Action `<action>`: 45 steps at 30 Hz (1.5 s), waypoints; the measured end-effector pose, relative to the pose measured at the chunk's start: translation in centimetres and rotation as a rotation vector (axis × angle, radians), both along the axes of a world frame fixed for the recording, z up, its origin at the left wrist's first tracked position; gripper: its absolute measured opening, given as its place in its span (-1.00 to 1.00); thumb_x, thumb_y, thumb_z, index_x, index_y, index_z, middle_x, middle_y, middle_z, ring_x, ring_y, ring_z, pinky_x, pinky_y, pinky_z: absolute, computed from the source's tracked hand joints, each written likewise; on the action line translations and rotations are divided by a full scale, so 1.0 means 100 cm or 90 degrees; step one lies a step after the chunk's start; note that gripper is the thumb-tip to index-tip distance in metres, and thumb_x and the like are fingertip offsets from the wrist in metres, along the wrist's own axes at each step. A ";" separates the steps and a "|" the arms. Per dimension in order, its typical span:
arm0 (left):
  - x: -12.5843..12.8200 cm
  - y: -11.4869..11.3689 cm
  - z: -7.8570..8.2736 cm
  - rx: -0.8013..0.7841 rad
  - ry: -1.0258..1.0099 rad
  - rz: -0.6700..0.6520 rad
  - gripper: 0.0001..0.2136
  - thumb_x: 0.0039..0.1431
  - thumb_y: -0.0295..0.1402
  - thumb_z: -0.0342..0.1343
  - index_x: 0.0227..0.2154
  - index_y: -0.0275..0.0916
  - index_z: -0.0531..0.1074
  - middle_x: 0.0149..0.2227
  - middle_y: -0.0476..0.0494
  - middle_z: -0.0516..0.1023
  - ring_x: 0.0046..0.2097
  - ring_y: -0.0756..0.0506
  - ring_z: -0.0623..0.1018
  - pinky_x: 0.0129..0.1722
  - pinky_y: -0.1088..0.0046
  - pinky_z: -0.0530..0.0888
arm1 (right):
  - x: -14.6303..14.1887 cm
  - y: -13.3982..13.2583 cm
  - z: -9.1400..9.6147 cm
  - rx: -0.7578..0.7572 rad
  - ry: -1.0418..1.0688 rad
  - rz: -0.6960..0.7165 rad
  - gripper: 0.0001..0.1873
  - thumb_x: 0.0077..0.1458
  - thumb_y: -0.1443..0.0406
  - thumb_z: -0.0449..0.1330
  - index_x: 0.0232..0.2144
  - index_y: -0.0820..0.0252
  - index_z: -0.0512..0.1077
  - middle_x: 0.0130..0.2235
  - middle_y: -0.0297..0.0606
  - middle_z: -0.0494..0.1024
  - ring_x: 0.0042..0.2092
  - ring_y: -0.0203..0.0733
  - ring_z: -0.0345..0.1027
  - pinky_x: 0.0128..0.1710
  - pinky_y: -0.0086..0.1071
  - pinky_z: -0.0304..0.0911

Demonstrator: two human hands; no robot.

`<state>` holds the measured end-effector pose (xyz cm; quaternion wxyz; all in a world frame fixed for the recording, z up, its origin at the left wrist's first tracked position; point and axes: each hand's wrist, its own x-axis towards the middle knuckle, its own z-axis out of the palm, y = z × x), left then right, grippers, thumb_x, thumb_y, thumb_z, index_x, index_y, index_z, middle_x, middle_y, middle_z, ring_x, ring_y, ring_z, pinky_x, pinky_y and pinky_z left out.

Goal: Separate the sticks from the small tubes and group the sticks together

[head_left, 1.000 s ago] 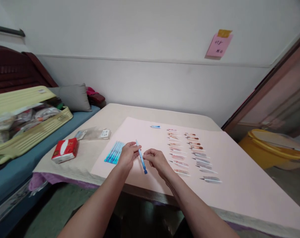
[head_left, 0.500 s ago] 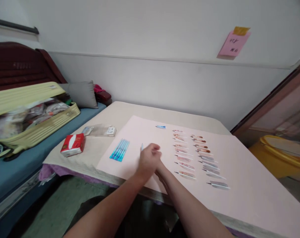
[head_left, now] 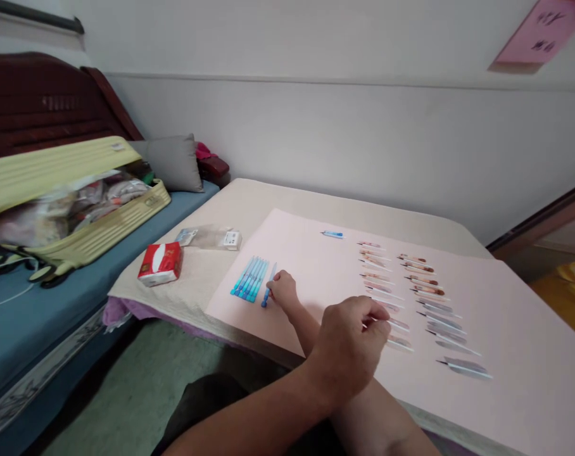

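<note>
My arms are crossed over a pink sheet (head_left: pixel 316 266) on the table. My right hand (head_left: pixel 282 288) reaches left and pinches a blue pen (head_left: pixel 269 290), whose tip rests on the sheet beside a row of several blue pens (head_left: pixel 250 278). My left hand (head_left: pixel 349 348) passes over the right forearm with its fingers curled. Its fingertips are at the near end of two columns of small decorated sticks (head_left: pixel 411 297). What the curled fingers hold, if anything, is hidden.
A single blue piece (head_left: pixel 332 234) lies at the far side of the sheet. On the beige cloth to the left are a red tissue pack (head_left: pixel 160 263) and a clear packet (head_left: pixel 211 237). An open yellow suitcase (head_left: pixel 73 209) sits on the bed.
My right hand carried the blue pen left to the pen row. My left hand let go of it and crossed right towards the decorated sticks. The view shifted left.
</note>
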<state>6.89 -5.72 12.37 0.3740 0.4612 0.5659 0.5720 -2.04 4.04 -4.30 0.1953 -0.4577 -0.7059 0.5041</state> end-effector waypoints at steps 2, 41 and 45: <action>0.000 0.000 0.002 0.005 -0.021 -0.001 -0.87 0.02 -0.43 0.04 -0.39 -0.23 0.48 -0.44 -0.06 0.51 -0.37 -0.02 0.46 -0.31 0.50 0.39 | -0.007 -0.001 -0.004 0.014 -0.013 -0.015 -0.78 -0.14 0.44 0.09 -0.33 0.24 0.27 -0.53 -0.34 0.39 -0.52 -0.32 0.25 -0.56 -0.49 0.07; -0.006 0.001 -0.006 0.005 0.011 -0.007 -0.88 0.02 -0.42 0.01 -0.44 -0.22 0.46 -0.52 -0.02 0.45 -0.42 0.00 0.41 -0.38 0.53 0.32 | -0.008 -0.014 0.001 0.111 -0.057 0.019 -0.81 -0.11 0.49 0.07 -0.39 0.18 0.27 -0.56 -0.35 0.39 -0.52 -0.29 0.24 -0.55 -0.47 0.01; -0.009 0.001 -0.007 -0.018 0.052 -0.018 -0.88 0.01 -0.43 0.02 -0.45 -0.22 0.46 -0.52 -0.01 0.45 -0.43 0.00 0.41 -0.39 0.52 0.31 | 0.003 -0.015 0.012 0.122 -0.050 0.044 -0.82 -0.11 0.49 0.09 -0.40 0.18 0.29 -0.54 -0.35 0.39 -0.52 -0.30 0.24 -0.53 -0.47 0.00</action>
